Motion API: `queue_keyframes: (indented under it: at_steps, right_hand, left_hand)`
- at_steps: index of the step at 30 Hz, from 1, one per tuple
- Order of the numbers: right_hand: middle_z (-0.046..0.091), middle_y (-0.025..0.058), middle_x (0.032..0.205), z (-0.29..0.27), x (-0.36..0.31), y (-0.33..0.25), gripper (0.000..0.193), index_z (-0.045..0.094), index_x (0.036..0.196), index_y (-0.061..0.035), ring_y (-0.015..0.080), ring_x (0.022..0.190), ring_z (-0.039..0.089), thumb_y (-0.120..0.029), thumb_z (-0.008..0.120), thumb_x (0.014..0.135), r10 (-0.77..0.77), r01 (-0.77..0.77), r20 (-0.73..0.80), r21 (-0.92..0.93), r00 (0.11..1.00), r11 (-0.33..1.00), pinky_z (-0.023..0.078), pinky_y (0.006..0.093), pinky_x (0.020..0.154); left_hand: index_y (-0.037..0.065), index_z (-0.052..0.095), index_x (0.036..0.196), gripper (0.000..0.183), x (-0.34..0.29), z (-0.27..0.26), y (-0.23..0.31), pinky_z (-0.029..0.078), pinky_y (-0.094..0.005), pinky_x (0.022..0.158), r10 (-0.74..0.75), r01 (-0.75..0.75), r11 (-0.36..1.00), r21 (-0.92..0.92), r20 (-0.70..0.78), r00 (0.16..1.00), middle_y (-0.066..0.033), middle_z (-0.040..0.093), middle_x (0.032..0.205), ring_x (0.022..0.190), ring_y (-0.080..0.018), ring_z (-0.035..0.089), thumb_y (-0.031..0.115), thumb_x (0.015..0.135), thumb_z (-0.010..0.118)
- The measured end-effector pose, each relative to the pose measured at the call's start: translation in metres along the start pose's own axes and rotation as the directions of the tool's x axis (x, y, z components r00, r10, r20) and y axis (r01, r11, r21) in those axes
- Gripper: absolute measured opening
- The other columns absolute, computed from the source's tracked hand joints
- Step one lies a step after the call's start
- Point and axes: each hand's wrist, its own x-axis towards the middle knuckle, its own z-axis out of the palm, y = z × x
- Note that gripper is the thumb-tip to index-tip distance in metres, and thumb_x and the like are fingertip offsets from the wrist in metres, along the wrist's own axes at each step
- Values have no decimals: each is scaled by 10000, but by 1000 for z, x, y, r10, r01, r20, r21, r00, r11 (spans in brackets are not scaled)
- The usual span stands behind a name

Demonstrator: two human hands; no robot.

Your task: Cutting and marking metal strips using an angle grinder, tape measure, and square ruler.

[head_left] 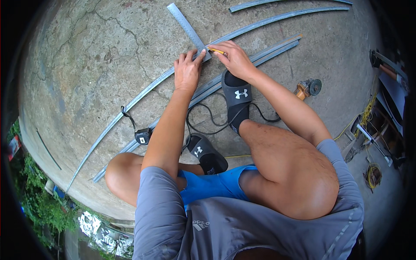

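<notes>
A long, thin metal channel [151, 85] lies across the concrete floor, and a steel square [185, 27] with a marked blade rests across it, its blade pointing away from me. My left hand [187, 71] is closed over the channel and the square's near end, thumb and forefinger pressing there. In my right hand [236, 58], pinched between the fingers, is a yellow pencil [217, 50]. Its tip meets the channel right beside the square's edge. My fingers partly hide the contact between square and channel.
More metal channels [277, 48] lie close to my feet, another [268, 4] farther off. A black tape measure [142, 136] sits left of my legs. An angle grinder [308, 89] lies at the right. A black cord [208, 129] loops around my sandals; yellow cable [368, 108] runs farther right.
</notes>
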Motion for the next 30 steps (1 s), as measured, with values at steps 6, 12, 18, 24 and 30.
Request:
queue_keyframes:
  at_steps: [6,12,18,24,30]
  right_hand:
    - [691,146,1099,6,13,7,291,689,1176,-48,336,1069,594,-140,641,904,-47,48,9,-92,999,995,457,427,954]
    - [676,139,1136,4,9,6,297,682,1208,-67,314,1125,567,-157,627,930,-40,49,63,-137,997,989,440,416,998]
    - [670,145,1121,-10,-11,-2,275,684,1180,-47,319,1075,599,-158,600,942,47,-13,189,-177,981,984,465,419,965]
    - [666,164,1004,-8,-5,3,276,675,1079,-12,303,955,639,-210,499,1004,181,-182,29,37,983,983,495,391,867]
    - [650,250,1030,7,-8,-2,317,652,1019,20,417,988,622,-231,459,1003,318,-329,121,78,940,941,477,480,855]
  left_hand:
    - [301,618,1317,581,0,3,-1,444,-390,908,-2,2,1000,10,-2,1000,6,587,1266,1104,-241,549,106,780,721]
    - [300,618,1317,583,0,0,0,441,-394,911,-7,7,1000,-8,2,1000,2,586,1271,1113,-245,547,102,779,719]
    - [279,644,1274,533,-4,5,1,415,-423,933,-4,3,1000,-16,-80,997,-13,592,1221,1103,-244,544,107,776,723]
    - [239,677,1183,457,-13,1,5,365,-432,940,-31,33,999,7,-162,986,-11,598,1057,1025,-223,550,107,751,745]
    - [202,675,1165,469,-12,-15,25,368,-410,888,42,-70,990,-125,-214,976,-9,607,1035,965,-221,566,99,717,769]
